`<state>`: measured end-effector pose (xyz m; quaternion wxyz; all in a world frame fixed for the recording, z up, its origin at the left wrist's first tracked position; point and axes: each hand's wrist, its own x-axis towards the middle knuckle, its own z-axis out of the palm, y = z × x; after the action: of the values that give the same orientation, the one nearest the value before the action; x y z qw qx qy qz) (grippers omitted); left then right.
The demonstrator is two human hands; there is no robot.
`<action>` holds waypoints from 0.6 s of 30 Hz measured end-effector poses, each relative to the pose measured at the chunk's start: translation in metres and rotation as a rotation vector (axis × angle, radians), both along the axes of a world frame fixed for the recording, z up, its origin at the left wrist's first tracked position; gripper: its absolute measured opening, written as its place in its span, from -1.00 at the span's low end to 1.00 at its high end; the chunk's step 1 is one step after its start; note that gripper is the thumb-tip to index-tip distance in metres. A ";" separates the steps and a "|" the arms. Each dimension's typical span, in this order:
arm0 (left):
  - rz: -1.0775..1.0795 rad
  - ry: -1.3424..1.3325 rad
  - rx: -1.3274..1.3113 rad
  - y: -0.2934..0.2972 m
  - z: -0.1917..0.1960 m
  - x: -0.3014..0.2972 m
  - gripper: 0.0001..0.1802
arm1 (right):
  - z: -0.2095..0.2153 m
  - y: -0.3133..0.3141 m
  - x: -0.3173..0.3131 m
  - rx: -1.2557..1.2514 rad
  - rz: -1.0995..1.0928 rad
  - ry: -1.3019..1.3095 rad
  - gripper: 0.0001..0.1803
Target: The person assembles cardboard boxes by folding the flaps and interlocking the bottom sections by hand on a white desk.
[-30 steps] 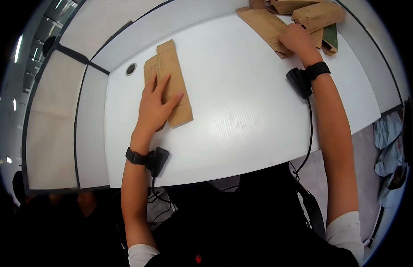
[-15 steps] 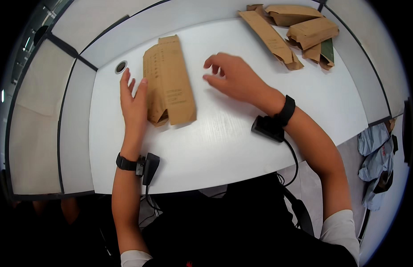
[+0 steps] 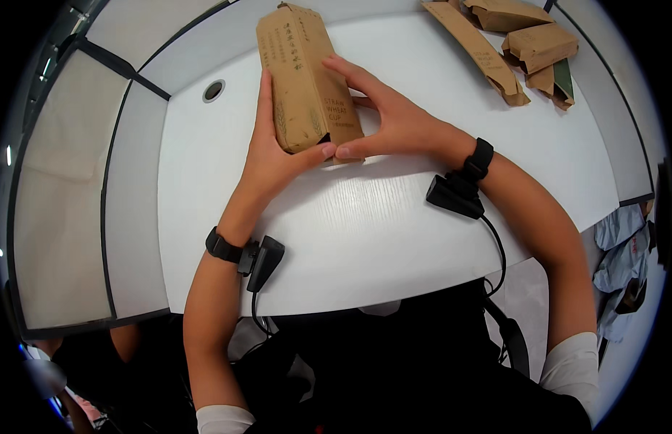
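A long brown cardboard box [image 3: 301, 94] with printing on its sides is at the far middle-left of the table, raised into a boxy shape. My left hand [image 3: 272, 160] curves round its left side, with the thumb at the near end. On the right side, my right hand [image 3: 397, 119] presses with its fingers, and its thumb meets the near lower corner close to the left thumb. A small dark gap shows at that near end. Both hands hold the box between them. My right fingertips are partly hidden behind the hand.
Several brown cardboard boxes [image 3: 542, 47], some flattened, lie heaped at the back right of the white table [image 3: 350, 239]. A round cable hole [image 3: 214, 91] is at the left. Pale partition panels [image 3: 133, 195] border the table. Wrist-worn devices [image 3: 266, 264] trail cables. Grey plastic bags [image 3: 618, 253] are at the far right.
Both hands have closed in on the box from either side. The box has gone from lying flattened to a raised, squared shape. The whole view has also shifted slightly.
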<state>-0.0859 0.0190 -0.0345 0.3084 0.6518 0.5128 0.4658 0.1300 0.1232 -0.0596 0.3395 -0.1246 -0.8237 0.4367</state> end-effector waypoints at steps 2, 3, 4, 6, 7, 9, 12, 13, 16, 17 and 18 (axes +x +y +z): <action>-0.034 0.028 0.022 0.001 -0.001 -0.004 0.51 | 0.004 -0.002 -0.001 0.028 -0.011 -0.039 0.29; -0.051 0.002 0.006 0.002 0.004 -0.002 0.51 | 0.006 -0.001 -0.001 0.063 -0.021 -0.081 0.35; -0.069 -0.023 -0.012 0.003 0.006 -0.001 0.52 | 0.006 0.001 -0.001 0.055 -0.023 -0.079 0.35; -0.078 -0.035 -0.008 0.008 0.006 0.001 0.51 | 0.008 0.007 0.001 0.183 -0.037 -0.115 0.39; -0.085 -0.049 0.002 0.011 0.005 0.002 0.51 | 0.007 0.010 0.003 0.176 -0.038 -0.112 0.39; -0.110 -0.037 0.001 0.017 0.005 0.003 0.50 | 0.008 0.015 0.002 0.173 -0.042 -0.096 0.36; -0.162 -0.079 -0.030 0.023 -0.006 0.004 0.44 | -0.002 0.026 0.001 0.193 -0.081 0.073 0.24; -0.035 -0.011 -0.019 0.025 -0.007 0.005 0.37 | -0.004 0.030 -0.001 0.185 -0.089 0.083 0.24; 0.193 0.029 0.033 0.032 -0.019 0.016 0.08 | -0.008 0.037 0.008 0.280 -0.099 0.193 0.13; 0.267 0.196 0.113 0.032 -0.020 0.009 -0.02 | -0.009 0.037 0.004 0.196 -0.121 0.268 0.06; 0.337 0.363 0.194 0.031 -0.022 0.005 -0.11 | -0.011 0.037 0.002 0.113 -0.143 0.343 -0.01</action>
<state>-0.0809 0.0502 -0.0567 0.0656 0.6567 0.6141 0.4329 0.1320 0.1601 -0.0710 0.5113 -0.0874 -0.7661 0.3796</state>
